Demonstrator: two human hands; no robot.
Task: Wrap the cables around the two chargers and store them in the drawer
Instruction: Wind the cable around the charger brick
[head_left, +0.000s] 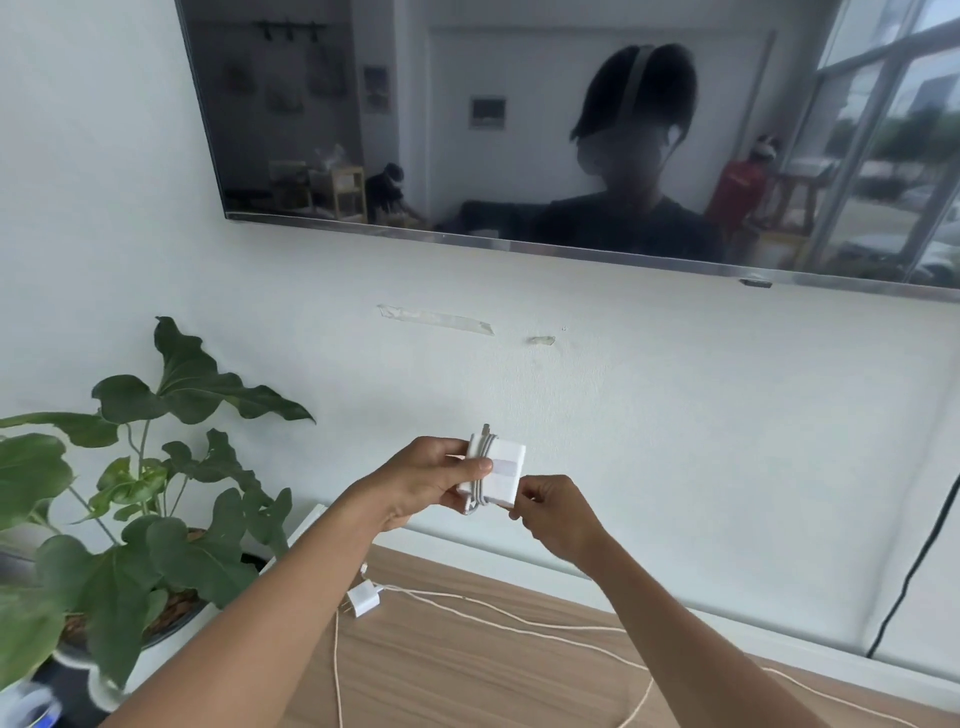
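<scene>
I hold a white square charger (503, 475) up in front of the wall, with its grey cable (480, 480) wound in several turns around its left side. My left hand (431, 480) grips the charger, thumb across the windings. My right hand (550, 512) pinches the charger's lower right corner. A smaller white charger (363, 597) lies on the wooden cabinet top (467, 670) below, its long white cable (519, 618) sprawled loose across the wood. No drawer is in view.
A large leafy potted plant (130, 499) stands at the left end of the cabinet. A wall-mounted TV (519, 119) hangs above, reflecting the room. A black cable (919, 561) runs down the wall at right.
</scene>
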